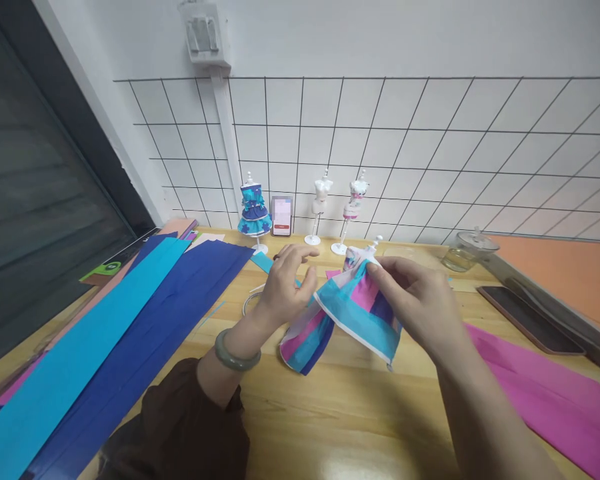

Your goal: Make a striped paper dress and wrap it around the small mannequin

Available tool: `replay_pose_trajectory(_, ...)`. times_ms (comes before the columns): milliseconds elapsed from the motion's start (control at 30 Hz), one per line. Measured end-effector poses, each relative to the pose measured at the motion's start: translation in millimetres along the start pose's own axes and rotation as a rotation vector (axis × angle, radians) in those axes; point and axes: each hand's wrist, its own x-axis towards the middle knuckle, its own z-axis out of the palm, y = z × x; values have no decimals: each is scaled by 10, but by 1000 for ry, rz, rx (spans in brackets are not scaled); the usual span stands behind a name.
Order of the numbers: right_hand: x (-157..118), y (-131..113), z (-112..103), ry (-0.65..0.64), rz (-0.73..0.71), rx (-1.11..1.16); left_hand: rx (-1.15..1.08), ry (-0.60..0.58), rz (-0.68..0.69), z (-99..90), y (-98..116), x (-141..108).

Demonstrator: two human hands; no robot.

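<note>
Between the thumb and fingers of my right hand [416, 293] is a doll dress [347, 308] with teal, pink and dark blue panels and a white edge. It hangs from a small white dress form [359, 256], tilted in the same grip; the lower part of the form is hidden. Another striped section of the dress drapes to the left. My left hand [286, 285], with a green bangle on its wrist, hovers just left of the dress. Its thumb and forefinger are curved and apart, holding nothing.
Along the back stand a blue-dressed mannequin [254, 212], a phone [281, 215] and two white mannequins [321, 199] [355, 203]. Blue sheets [145, 333] cover the left side. On the right are pink sheets [545, 393], a dark tablet-like slab [530, 319] and a glass jar [464, 252].
</note>
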Motion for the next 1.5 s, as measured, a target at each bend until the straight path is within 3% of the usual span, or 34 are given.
replay_pose_trajectory(67, -84, -82, 20, 12, -44, -32, -118, -29, -119, -41, 228, 45)
replay_pose_trajectory(133, -163, -147, 41, 37, -111, -77, -174, -66, -145, -84, 427, 76)
replay_pose_trajectory(267, -263, -208, 73, 84, -205, -121, -195, -122, -154, -157, 596, 104)
replay_pose_trajectory(567, -264, -244, 56, 46, -185, -74, -389, -249, -200, -148, 502, 91)
replay_pose_trajectory(1033, -326, -313, -102, -177, -230, -127, -447, -185, -289, -124, 524, 85)
replay_pose_trajectory(1500, -342, -263, -119, -182, -208, -139, -532, -165, -335, -122, 561, 94)
